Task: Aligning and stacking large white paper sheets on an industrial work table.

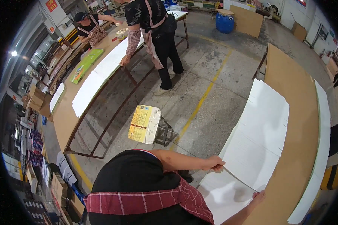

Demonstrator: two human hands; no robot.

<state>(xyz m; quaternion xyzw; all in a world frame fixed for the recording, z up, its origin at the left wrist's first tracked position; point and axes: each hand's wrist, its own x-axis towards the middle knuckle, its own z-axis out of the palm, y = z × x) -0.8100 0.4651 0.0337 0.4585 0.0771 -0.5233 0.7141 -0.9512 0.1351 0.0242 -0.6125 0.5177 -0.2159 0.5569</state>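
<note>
From where I stand, the grey concrete floor spreads widest, marked with yellow lines. On the right, a long table with a flat brown board top carries a spread of thin, smooth white sheets, overlapping along its near side, right at the wearer's hands; a narrow white strip of sheets lies along its far edge. On the left, a second brown-topped table on a rusty metal frame bears a long white row of sheets and a bright green flat panel.

A co-worker in black with a pale apron bends over that row, one hand at its edge; another in a checked apron stands across the table. Between the tables sits a stool with a yellow-and-white seat.

The wearer's left hand is nearly closed, pinching the left edge of the white sheets. The right hand has its fingers bent at the opposite edge; I can't tell whether it grips or merely touches.
</note>
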